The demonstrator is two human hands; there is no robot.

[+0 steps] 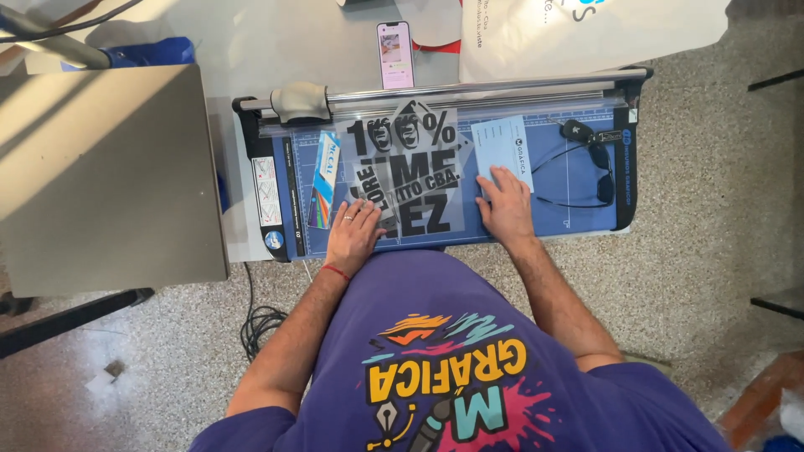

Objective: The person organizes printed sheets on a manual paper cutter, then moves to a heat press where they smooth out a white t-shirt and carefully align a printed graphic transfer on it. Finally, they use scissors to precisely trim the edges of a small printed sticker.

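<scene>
Your left hand (352,230) and right hand (505,205) lie flat, fingers spread — pressing the film (410,172) between them on the trimmer (586,219).

Colours as recorded: blue cutting mat (578,219) with a pale printed grid, edged by black end caps and a silver rail (469,90); clear film sheet (414,172) bearing black lettering and faces; pale blue card (502,151); rainbow-striped strip (323,180); black sunglasses (586,172); purple shirt (452,351) printed yellow, teal and pink; red wrist cord (336,271).
</scene>
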